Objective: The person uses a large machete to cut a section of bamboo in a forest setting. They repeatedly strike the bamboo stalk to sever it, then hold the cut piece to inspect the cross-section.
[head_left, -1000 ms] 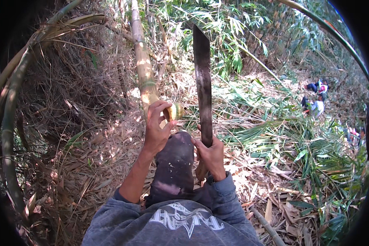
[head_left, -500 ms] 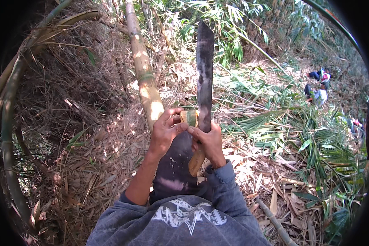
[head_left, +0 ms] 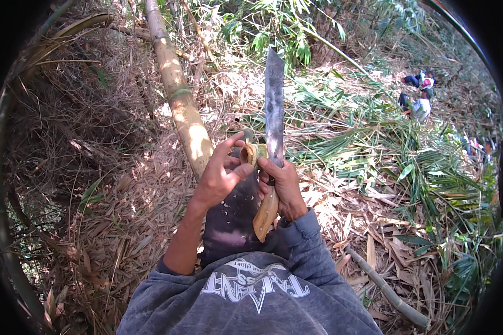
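Bamboo piece: one short cut ring (head_left: 251,153), pale yellow, hollow end facing up; it sits between the two hands, just left of the blade and touching it.
Left hand: one, the left hand (head_left: 218,177); thumb and forefinger pinch the ring, the other fingers curl loosely beneath it.
Right hand: one, the right hand (head_left: 284,187); fingers wrapped tight round the knife handle, thumb up against the base of the blade.
Knife: one long machete (head_left: 274,114); dull grey steel blade pointing away from the person, upright in the view; wooden handle (head_left: 265,215) light brown, its butt sticking out below the fist.
Clothing: one grey sweatshirt (head_left: 246,296) with a white print on the chest; left sleeve pushed up, forearm bare; dark trousers (head_left: 232,220) on a raised knee under the hands.
Bamboo stems: one thick yellow culm (head_left: 181,106) running from the top edge down to the left hand, its lower end hidden behind that hand; one thinner cut stem (head_left: 385,290) lying on the ground at lower right.
Ground: dry brown leaf litter (head_left: 123,212); green cut fronds (head_left: 374,151) heaped to the right.
Other people: at least two people (head_left: 419,95) well apart up the slope at upper right, too small to tell more.
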Available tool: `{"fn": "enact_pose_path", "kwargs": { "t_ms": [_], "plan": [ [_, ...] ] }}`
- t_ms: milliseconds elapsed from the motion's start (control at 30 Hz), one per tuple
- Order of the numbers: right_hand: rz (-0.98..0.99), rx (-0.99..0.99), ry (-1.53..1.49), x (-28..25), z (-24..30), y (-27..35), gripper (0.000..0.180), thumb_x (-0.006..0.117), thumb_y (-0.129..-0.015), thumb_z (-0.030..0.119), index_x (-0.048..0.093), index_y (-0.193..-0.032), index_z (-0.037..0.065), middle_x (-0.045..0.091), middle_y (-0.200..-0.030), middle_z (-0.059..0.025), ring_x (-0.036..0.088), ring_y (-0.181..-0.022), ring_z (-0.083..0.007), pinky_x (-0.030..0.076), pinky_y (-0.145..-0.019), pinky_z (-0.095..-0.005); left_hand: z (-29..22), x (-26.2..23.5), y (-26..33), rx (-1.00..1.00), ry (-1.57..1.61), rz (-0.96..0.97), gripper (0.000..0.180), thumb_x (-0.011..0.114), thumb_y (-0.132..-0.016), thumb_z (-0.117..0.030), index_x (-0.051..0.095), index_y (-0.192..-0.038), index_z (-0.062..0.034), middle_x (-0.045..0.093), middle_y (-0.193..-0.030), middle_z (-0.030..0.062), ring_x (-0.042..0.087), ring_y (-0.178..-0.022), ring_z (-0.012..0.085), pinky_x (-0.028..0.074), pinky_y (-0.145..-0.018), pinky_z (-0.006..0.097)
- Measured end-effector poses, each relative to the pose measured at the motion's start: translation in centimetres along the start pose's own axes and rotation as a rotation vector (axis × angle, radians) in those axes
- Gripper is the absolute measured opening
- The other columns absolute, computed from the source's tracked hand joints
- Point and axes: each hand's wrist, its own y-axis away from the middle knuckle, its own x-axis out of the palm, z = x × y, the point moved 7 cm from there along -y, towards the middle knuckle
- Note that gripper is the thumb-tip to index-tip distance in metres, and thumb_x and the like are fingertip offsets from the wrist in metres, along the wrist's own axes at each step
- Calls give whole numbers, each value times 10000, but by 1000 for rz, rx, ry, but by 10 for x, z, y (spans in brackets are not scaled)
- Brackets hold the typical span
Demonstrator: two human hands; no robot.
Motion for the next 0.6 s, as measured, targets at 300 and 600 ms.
{"fn": "enact_pose_path", "kwargs": {
  "t_ms": [300, 600],
  "plan": [
    [-96, -39, 442, 4, 8, 17, 300, 566, -946, 294, 582, -932, -5, 484, -613, 0, 481, -446, -86, 406, -404, -246, 31, -20, 7, -93, 418, -35, 543, 568, -944, -235, 323, -1385, -35, 585, -1102, 149, 633, -881, 221, 525, -726, 330],
    [-114, -307, 1042, -19, -16, 33, 179, 524, -950, 146, 605, -964, -13, 523, -550, -81, 495, -453, -146, 366, -437, -323, 74, -70, 15, -165, 758, -314, 502, 369, -998, -450, 414, -1257, -22, 607, -920, 106, 611, -715, 184, 487, -620, 316]
  ]
}}
